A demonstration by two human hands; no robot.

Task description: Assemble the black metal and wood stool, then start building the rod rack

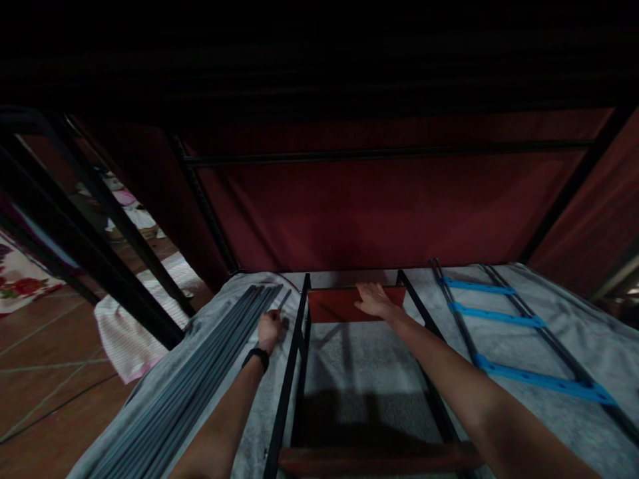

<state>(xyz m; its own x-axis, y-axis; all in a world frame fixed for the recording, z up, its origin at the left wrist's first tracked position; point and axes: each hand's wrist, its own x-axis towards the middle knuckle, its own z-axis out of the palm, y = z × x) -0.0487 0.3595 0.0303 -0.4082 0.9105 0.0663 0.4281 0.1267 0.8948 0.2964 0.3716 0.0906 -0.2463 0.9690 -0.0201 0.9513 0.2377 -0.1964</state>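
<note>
My left hand (pixel 269 330), with a dark band at the wrist, is closed around a thin grey tube (pixel 285 299) whose far end sticks out past the fingers. Just left of it, a row of long grey tubes (pixel 200 379) lies side by side on the grey cloth. My right hand (pixel 373 299) rests with its fingers stretched out on a reddish-brown board (pixel 329 306). That board spans the far end of a black metal frame (pixel 289 379), which lies between my arms. A second reddish-brown bar (pixel 369 459) crosses the frame's near end, partly in shadow.
On the right lies a dark rack with blue crossbars (pixel 539 378). Grey cloth (pixel 359 359) covers the surface, backed by a dark red panel (pixel 379 213) and black bars. Black posts (pixel 100 239) stand at left, near a striped cloth (pixel 130 326) and the tiled floor (pixel 44 386).
</note>
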